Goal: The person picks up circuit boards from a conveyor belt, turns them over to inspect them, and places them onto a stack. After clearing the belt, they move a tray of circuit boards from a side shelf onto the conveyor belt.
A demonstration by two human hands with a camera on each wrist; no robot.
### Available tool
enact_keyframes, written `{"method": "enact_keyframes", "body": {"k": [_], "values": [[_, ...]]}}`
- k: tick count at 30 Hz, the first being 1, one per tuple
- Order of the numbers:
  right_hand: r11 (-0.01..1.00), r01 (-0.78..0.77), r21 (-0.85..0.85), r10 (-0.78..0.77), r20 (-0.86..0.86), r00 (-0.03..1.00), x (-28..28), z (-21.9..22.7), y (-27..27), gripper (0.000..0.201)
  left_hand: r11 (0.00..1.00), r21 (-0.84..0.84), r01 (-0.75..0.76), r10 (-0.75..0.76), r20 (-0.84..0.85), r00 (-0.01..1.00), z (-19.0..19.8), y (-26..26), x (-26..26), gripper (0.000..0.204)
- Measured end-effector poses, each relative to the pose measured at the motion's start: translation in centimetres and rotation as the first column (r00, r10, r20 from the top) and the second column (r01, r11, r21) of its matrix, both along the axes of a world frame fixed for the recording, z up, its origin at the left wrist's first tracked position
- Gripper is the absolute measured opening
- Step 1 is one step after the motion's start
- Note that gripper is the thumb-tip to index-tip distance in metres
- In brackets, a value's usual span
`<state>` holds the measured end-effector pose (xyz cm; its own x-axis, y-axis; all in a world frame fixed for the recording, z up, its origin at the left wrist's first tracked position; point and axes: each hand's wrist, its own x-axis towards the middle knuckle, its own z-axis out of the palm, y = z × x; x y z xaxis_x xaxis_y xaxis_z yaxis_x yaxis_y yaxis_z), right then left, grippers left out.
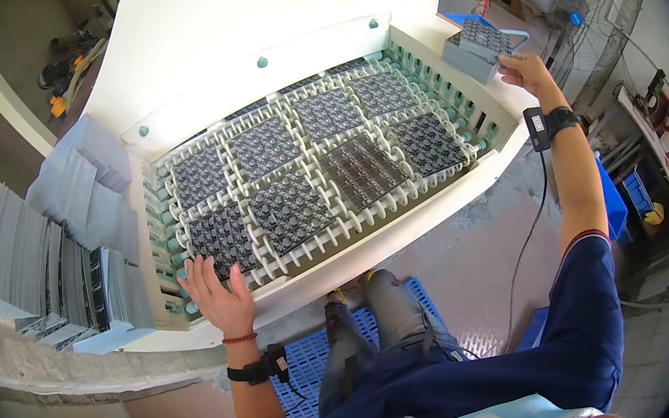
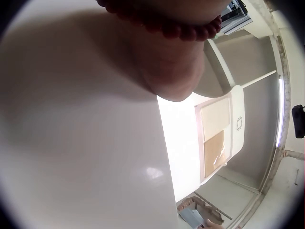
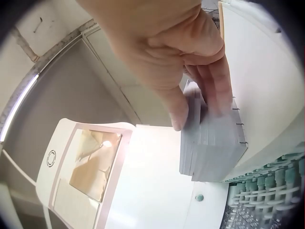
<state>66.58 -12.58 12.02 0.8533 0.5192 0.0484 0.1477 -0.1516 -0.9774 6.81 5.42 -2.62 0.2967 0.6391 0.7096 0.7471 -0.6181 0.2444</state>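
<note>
Panel stack (image 1: 468,62) lies at ten o'clock from the nearer right hand (image 1: 529,74), fingers pinching its edges; left hand (image 1: 222,300) farther, fingers apart; long axis indeterminate.

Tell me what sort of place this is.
Probably a factory workshop: white rollers in a large machine carry dark patterned panels, and stacks of thin panels stand beside it. What is made here, I can't tell.

Stack of thin grey sheets (image 3: 214,155): rectangular, closely packed face to face, one group slightly offset, at the white machine's (image 1: 469,193) right end. Dark patterned panels (image 1: 293,210): rectangular, flat, in rows on pale rollers (image 1: 243,193).
</note>
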Motion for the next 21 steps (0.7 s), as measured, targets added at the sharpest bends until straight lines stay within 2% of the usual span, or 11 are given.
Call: {"method": "enact_keyframes", "body": {"k": [1, 2, 4, 8, 12, 14, 15, 18, 19, 21], "values": [[0.998, -0.045, 0.052, 0.05, -0.111, 0.993, 0.0, 0.2, -0.2, 0.033, 1.0, 0.012, -0.003, 0.003, 0.0, 1.0, -0.1, 0.0, 0.0, 0.036], [0.998, -0.043, 0.048, 0.048, -0.113, 0.992, 0.3, 0.2, 0.0, 0.033, 1.0, 0.008, -0.002, 0.002, -0.002, 1.0, -0.1, 0.0, 0.0, 0.036], [0.998, 0.053, -0.023, -0.057, -0.224, 0.973, 1.4, 0.3, 0.7, 0.027, 0.999, 0.033, 0.006, -0.006, 0.008, 1.0, -0.1, 0.0, 0.1, 0.035], [0.991, 0.123, 0.044, -0.102, -0.326, 0.94, 2.3, -0.3, 1.1, 0.024, 1.0, 0.029, 0.001, -0.001, 0.0, 1.0, -0.1, 0.1, 0.0, 0.034], [0.984, 0.104, 0.148, -0.034, -0.411, 0.911, 0.7, -0.3, -0.2, 0.024, 0.999, 0.034, -0.006, 0.005, 0.011, 1.0, -0.2, 0.2, 0.0, 0.034], [0.983, 0.103, 0.15, -0.035, -0.398, 0.917, 1.0, -1.4, -1.5, 0.025, 0.999, 0.033, -0.009, 0.009, 0.02, 1.0, 0.1, 0.1, 0.0, 0.034], [0.988, 0.063, 0.139, -0.005, -0.382, 0.924, 0.1, -1.4, -2.2, 0.025, 0.999, 0.025, -0.035, 0.034, 0.021, 0.999, 0.1, 0.0, -0.1, 0.034], [0.961, -0.005, 0.277, 0.122, -0.406, 0.906, -3.1, -2.8, -4.6, 0.017, 0.999, 0.045, 0.005, -0.007, 0.033, 0.999, 0.0, 0.0, -0.3, 0.033], [0.943, -0.027, 0.333, 0.144, -0.332, 0.932, -5.7, -2.9, -5.4, 0.017, 0.999, 0.047, -0.012, 0.01, 0.038, 0.999, 0.0, 0.0, -0.4, 0.033], [0.938, -0.059, 0.34, 0.196, -0.384, 0.902, -9.6, -3.6, -7.6, 0.015, 0.999, 0.046, 0.027, -0.029, 0.051, 0.998, 0.0, 0.0, -0.5, 0.034]]}}
